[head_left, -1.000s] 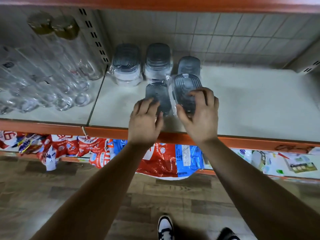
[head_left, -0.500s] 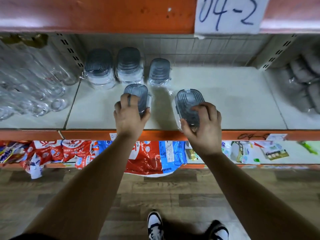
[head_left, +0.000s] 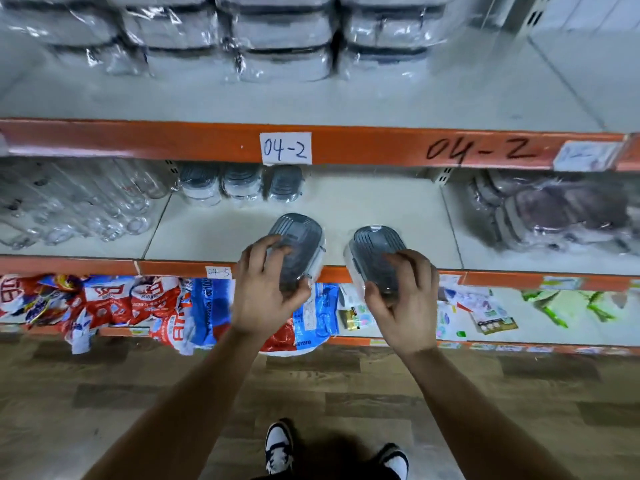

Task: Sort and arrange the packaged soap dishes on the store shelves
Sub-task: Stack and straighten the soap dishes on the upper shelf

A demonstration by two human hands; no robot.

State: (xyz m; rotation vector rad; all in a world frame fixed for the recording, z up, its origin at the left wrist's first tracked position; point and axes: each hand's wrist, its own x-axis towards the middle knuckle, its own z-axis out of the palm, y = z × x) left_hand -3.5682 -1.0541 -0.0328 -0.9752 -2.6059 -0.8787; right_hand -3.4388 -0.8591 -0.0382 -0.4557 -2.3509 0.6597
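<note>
My left hand [head_left: 268,289] grips one grey oval soap dish [head_left: 298,240] in clear wrap, held over the front edge of the middle shelf [head_left: 381,206]. Beside it my right hand [head_left: 403,299] grips a second wrapped grey soap dish [head_left: 375,245]. Both dishes are off the shelf board, in front of its orange rail. At the back of the same shelf stand three short stacks of wrapped soap dishes [head_left: 239,185].
Clear glass bottles [head_left: 72,209] lie on the shelf at left, dark wrapped goods [head_left: 554,213] at right. The upper shelf holds stacked wrapped grey boxes [head_left: 242,36] above an orange rail with a "04-2" label [head_left: 285,148]. Colourful packets [head_left: 138,306] fill the bottom shelf. My shoes [head_left: 280,445] stand on wood floor.
Both hands have pulled back from the shelf toward me, each carrying its dish. The view has tilted up, so the upper shelf is now in sight.
</note>
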